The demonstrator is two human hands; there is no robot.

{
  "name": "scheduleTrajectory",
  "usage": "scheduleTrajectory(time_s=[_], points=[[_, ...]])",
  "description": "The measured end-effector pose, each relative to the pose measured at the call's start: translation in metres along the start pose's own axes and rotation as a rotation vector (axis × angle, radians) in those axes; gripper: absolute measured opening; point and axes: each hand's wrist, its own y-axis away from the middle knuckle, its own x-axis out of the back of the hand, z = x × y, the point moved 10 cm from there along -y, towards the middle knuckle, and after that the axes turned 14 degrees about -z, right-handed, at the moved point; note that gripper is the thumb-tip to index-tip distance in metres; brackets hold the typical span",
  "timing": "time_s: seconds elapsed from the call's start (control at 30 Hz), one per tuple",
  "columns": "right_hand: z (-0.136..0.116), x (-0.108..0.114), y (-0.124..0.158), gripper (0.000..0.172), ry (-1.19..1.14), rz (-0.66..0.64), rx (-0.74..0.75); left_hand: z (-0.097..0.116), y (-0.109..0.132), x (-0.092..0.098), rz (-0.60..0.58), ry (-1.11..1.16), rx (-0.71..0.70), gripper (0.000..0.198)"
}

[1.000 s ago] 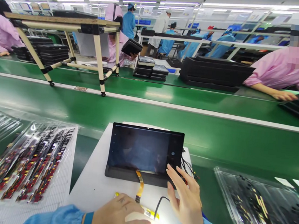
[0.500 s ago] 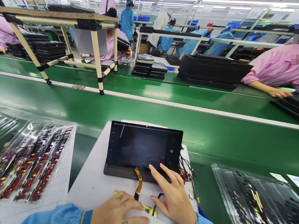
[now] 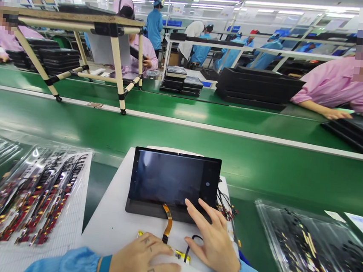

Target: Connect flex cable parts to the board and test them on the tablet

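A black tablet screen (image 3: 168, 175), lit with a dim camera-like picture, leans tilted on a white board (image 3: 112, 219) in front of me. From its lower edge an orange flex cable (image 3: 168, 222) runs down toward my left hand (image 3: 144, 258). That hand lies palm down with its fingers apart, over a part with yellow edges that it mostly hides. My right hand (image 3: 213, 235) is spread open, its fingertips over the screen's lower right edge; whether they touch is hard to tell. A black cable (image 3: 190, 246) shows between the two hands.
Clear trays of small circuit strips (image 3: 40, 199) lie at the left, and another tray of flex parts (image 3: 311, 251) at the right. Thin wires (image 3: 226, 202) sit beside the screen. Beyond the green conveyor (image 3: 247, 155) stand a pipe-frame stand (image 3: 119, 70), black stacks and people in pink.
The picture on the screen has changed: the purple line at its upper left is gone and a pale glow shows there. My right hand has shifted slightly right; my left hand stays put.
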Motion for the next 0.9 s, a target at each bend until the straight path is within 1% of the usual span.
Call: scheduleTrajectory(time_s=[0.07,0.13,0.2,0.27,0.37,0.43,0.53,0.63,0.77,0.9], points=[[0.004,0.005,0.003,0.049,-0.014,0.041,-0.033,0.000,0.000,0.000,-0.006,-0.012,0.002,0.031],[0.011,0.011,0.008,0.040,-0.050,0.099,-0.100,0.001,-0.001,0.000,0.000,-0.025,0.003,0.029],[0.015,0.016,0.010,0.030,-0.060,0.131,-0.143,0.001,-0.001,0.003,0.027,-0.028,0.003,0.026],[0.014,0.019,0.010,0.023,-0.016,0.119,-0.124,0.001,-0.001,0.005,0.060,-0.025,0.000,0.024],[0.009,0.019,0.012,0.020,0.057,0.066,-0.048,0.001,0.000,0.004,0.087,-0.014,0.000,0.024],[0.009,0.016,0.014,0.022,0.060,0.042,-0.027,0.000,0.000,0.001,0.085,-0.015,0.004,0.025],[0.007,0.006,0.017,0.026,0.045,-0.010,0.004,0.000,0.001,-0.006,0.055,-0.036,0.009,0.028],[0.006,-0.002,0.017,0.034,0.043,-0.033,0.004,-0.001,0.002,-0.009,0.048,-0.055,0.013,0.028],[0.013,-0.007,0.019,0.050,0.073,-0.051,-0.079,0.000,0.003,-0.007,0.055,-0.041,-0.001,0.028],[0.024,-0.006,0.027,0.054,0.072,-0.020,-0.202,0.002,0.004,0.000,0.080,-0.010,-0.026,0.025]])
